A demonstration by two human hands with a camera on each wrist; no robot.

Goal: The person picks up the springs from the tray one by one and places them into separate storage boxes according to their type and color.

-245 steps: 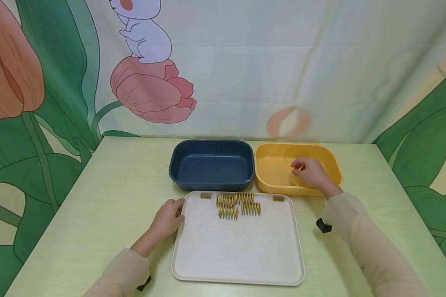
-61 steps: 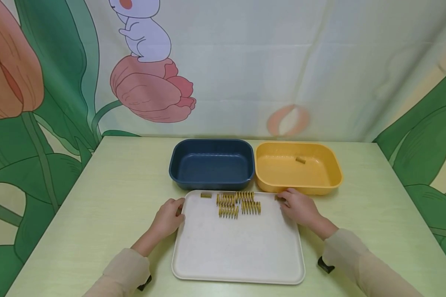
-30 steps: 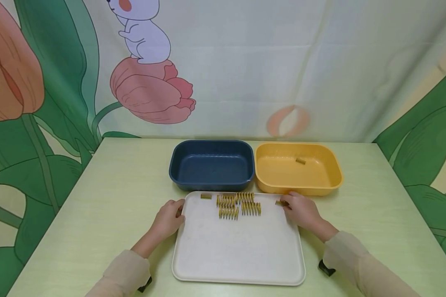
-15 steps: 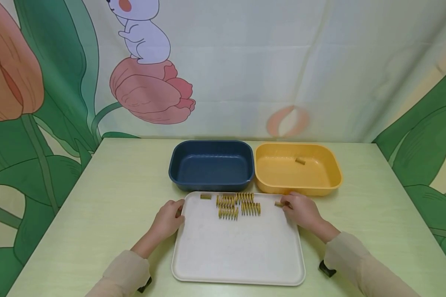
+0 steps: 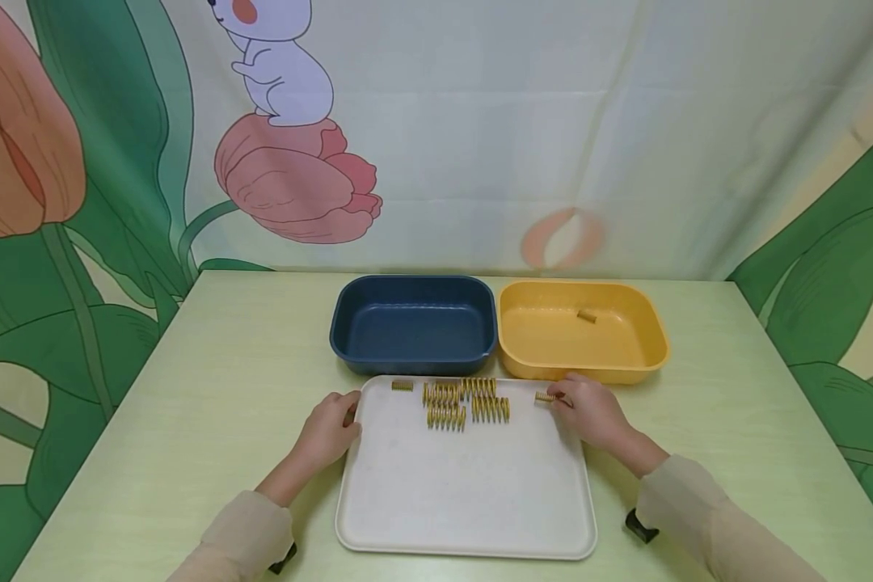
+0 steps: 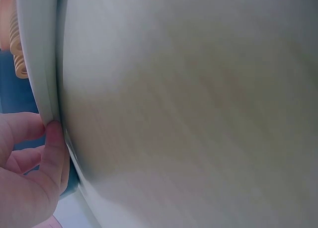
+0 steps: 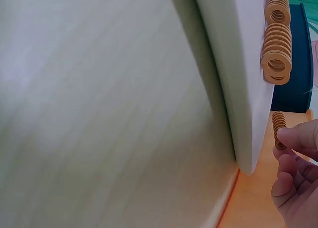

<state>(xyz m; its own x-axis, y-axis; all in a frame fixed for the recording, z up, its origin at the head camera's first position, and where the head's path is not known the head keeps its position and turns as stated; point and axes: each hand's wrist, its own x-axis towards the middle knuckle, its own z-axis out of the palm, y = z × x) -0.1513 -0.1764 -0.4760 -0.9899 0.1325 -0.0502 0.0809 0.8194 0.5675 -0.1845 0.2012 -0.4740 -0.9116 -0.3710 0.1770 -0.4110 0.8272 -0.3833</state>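
Note:
My left hand [image 5: 327, 428] grips the left rim of a white tray [image 5: 466, 493]; the left wrist view shows the thumb and fingers closed on the edge. At the tray's far right corner, my right hand [image 5: 594, 411] pinches a small yellow coil spring [image 7: 278, 123] between thumb and fingertips. Several larger yellow springs [image 5: 491, 409] lie grouped near the middle of the far edge. To their left sits another small spring [image 5: 402, 385].
Behind the tray stand a dark blue bin [image 5: 413, 361] and, to its right, a yellow bin [image 5: 582, 370] holding one small spring [image 5: 587, 316]. Both bins are close to the tray's far edge. A printed curtain [image 5: 466, 162] hangs behind the table.
My right hand has come back from over the yellow bin, where a small spring now lies, and has taken hold of the small spring at the tray's right corner. My left hand stays put.

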